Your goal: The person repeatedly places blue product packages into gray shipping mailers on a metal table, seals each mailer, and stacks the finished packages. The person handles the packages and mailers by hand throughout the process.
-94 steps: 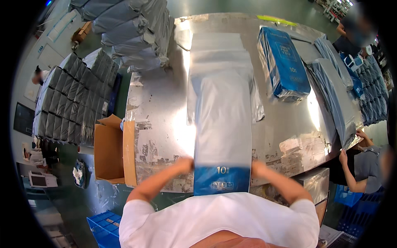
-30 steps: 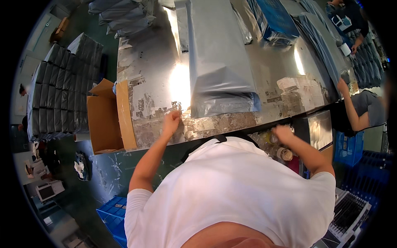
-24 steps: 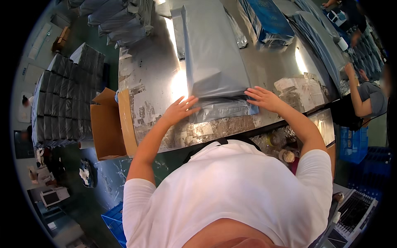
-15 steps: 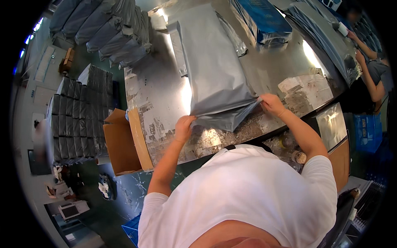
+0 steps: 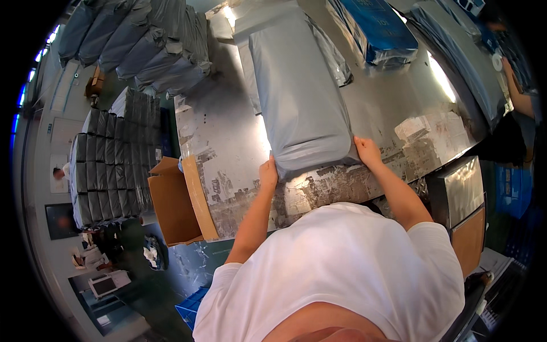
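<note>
A long grey plastic mailing bag [image 5: 302, 97] lies on the metal table with something bulky and block-shaped inside; its near end is folded under and pulled fairly smooth. My left hand [image 5: 269, 173] is closed at the near left corner of the bag. At the near right corner my right hand [image 5: 367, 151] pinches the plastic, thumb against the side. What the fingers do underneath is hidden. Beneath the bag's right side shows the edge of another shiny plastic piece [image 5: 337, 64].
Metal table [image 5: 219, 119] has worn tape patches. A blue wrapped pack [image 5: 379, 34] lies at the far right, grey bags [image 5: 154, 40] at the far left. An open carton [image 5: 176, 202] stands by the left edge. A co-worker's arm [image 5: 517, 94] shows right.
The bag's loose near flap, stretched between my hands before, is now folded down and under the end. My left hand moved slightly right; the right one lowered to the bag's side.
</note>
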Demonstrator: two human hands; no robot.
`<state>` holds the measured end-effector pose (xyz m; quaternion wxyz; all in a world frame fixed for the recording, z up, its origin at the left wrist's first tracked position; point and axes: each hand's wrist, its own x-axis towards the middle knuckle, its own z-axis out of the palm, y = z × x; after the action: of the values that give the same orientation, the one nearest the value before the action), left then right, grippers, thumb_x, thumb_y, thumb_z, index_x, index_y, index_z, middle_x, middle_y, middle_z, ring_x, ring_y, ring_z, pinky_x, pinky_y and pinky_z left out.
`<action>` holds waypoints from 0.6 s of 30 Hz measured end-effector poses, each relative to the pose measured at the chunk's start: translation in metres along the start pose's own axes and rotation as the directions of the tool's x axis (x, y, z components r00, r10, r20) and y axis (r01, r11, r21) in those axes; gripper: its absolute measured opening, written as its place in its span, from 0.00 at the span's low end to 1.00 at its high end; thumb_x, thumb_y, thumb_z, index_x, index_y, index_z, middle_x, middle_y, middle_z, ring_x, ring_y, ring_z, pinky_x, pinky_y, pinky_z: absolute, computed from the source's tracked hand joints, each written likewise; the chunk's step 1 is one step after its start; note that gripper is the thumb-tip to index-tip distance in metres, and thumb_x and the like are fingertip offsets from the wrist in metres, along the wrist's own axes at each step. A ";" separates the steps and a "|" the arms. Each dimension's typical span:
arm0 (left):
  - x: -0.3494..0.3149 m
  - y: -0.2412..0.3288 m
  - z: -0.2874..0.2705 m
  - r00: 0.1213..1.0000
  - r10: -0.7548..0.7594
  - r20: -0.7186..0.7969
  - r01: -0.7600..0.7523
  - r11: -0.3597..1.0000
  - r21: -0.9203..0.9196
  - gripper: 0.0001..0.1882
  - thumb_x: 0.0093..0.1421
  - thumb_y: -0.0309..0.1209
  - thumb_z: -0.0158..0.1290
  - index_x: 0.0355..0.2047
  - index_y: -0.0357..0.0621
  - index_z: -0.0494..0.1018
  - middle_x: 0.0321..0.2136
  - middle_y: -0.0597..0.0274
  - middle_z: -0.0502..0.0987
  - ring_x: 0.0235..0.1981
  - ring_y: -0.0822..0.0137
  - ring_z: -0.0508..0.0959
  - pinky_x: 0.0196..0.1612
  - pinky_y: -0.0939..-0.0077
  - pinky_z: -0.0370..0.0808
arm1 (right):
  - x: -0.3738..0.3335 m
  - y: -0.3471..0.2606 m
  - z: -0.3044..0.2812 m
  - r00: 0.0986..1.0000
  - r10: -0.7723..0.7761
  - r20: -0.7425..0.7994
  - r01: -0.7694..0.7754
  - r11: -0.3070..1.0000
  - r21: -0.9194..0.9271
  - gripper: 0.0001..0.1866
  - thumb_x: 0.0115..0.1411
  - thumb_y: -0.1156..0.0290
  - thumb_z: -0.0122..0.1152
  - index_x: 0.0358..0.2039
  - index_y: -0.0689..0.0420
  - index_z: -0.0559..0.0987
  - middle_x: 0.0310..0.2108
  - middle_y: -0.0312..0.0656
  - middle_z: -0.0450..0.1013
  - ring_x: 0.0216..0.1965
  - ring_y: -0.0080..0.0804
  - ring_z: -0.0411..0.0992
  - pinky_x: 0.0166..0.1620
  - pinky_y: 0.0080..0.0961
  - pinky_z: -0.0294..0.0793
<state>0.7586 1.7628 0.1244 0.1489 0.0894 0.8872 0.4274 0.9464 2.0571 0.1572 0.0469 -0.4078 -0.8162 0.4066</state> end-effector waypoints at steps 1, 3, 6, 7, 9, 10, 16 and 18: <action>0.000 0.001 0.003 1.000 0.012 0.025 -0.013 0.999 0.039 0.26 0.60 0.43 0.38 0.18 0.30 0.66 0.14 0.43 0.66 0.18 0.53 0.66 0.26 0.61 0.63 | 0.000 -0.004 -0.001 0.999 -0.003 0.036 0.004 1.000 -0.031 0.23 0.57 0.50 0.42 0.21 0.56 0.74 0.17 0.48 0.69 0.23 0.47 0.70 0.28 0.36 0.66; 0.001 0.002 0.007 0.995 0.008 0.101 -0.021 0.993 0.120 0.24 0.59 0.44 0.37 0.23 0.33 0.69 0.20 0.40 0.70 0.24 0.44 0.69 0.30 0.59 0.65 | 0.000 -0.013 -0.004 0.994 -0.003 0.108 0.014 0.995 -0.096 0.21 0.57 0.51 0.42 0.24 0.55 0.75 0.20 0.48 0.71 0.26 0.46 0.70 0.30 0.36 0.66; 0.006 0.014 0.000 0.973 0.193 0.122 -0.220 0.940 0.263 0.20 0.59 0.42 0.38 0.30 0.36 0.69 0.25 0.42 0.72 0.26 0.47 0.70 0.30 0.61 0.66 | 0.028 0.014 0.011 0.975 -0.174 0.139 0.179 0.984 -0.018 0.20 0.57 0.51 0.41 0.35 0.53 0.74 0.31 0.48 0.73 0.30 0.41 0.71 0.34 0.35 0.67; 0.011 0.018 -0.002 0.979 0.182 0.094 -0.201 0.947 0.249 0.18 0.59 0.41 0.38 0.32 0.37 0.69 0.26 0.43 0.72 0.27 0.48 0.71 0.31 0.62 0.67 | 0.041 0.018 0.017 0.983 -0.165 0.080 0.159 0.984 0.082 0.21 0.57 0.50 0.42 0.39 0.54 0.72 0.35 0.48 0.71 0.33 0.39 0.71 0.36 0.35 0.67; 0.031 0.035 -0.004 0.984 0.173 0.038 -0.177 0.959 0.223 0.17 0.59 0.40 0.38 0.35 0.39 0.68 0.28 0.46 0.72 0.29 0.50 0.71 0.32 0.64 0.67 | 0.064 0.013 0.022 0.991 -0.131 -0.040 0.137 0.946 0.293 0.25 0.57 0.49 0.43 0.47 0.55 0.68 0.44 0.47 0.69 0.39 0.37 0.70 0.41 0.33 0.67; 0.038 0.041 0.000 0.989 0.103 -0.109 -0.112 0.991 -0.075 0.16 0.58 0.40 0.40 0.35 0.39 0.66 0.28 0.51 0.71 0.31 0.55 0.72 0.35 0.66 0.68 | 0.067 -0.011 0.029 0.998 -0.028 0.058 -0.009 0.827 0.563 0.27 0.57 0.48 0.44 0.49 0.56 0.66 0.45 0.47 0.67 0.41 0.37 0.69 0.42 0.33 0.67; 0.010 0.107 -0.052 0.678 -0.083 0.730 0.699 0.380 -0.606 0.31 0.55 0.48 0.46 0.52 0.39 0.60 0.45 0.50 0.69 0.41 0.60 0.73 0.42 0.70 0.72 | 0.000 -0.101 0.002 0.786 -0.109 0.609 -0.552 0.320 0.770 0.33 0.53 0.51 0.53 0.54 0.58 0.59 0.48 0.48 0.64 0.48 0.40 0.65 0.49 0.37 0.67; -0.016 0.110 -0.081 0.764 0.023 0.644 0.557 0.480 -0.678 0.31 0.53 0.44 0.47 0.53 0.40 0.56 0.44 0.49 0.68 0.42 0.59 0.73 0.43 0.65 0.73 | -0.029 -0.104 0.001 0.822 -0.128 0.555 -0.477 0.378 0.793 0.31 0.52 0.58 0.57 0.52 0.60 0.60 0.47 0.49 0.65 0.47 0.41 0.66 0.49 0.38 0.67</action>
<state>0.7494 1.7670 0.2610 0.5007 -0.0182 0.4790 0.7208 0.9001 2.0006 0.2368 -0.0118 -0.2718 -0.3840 0.8824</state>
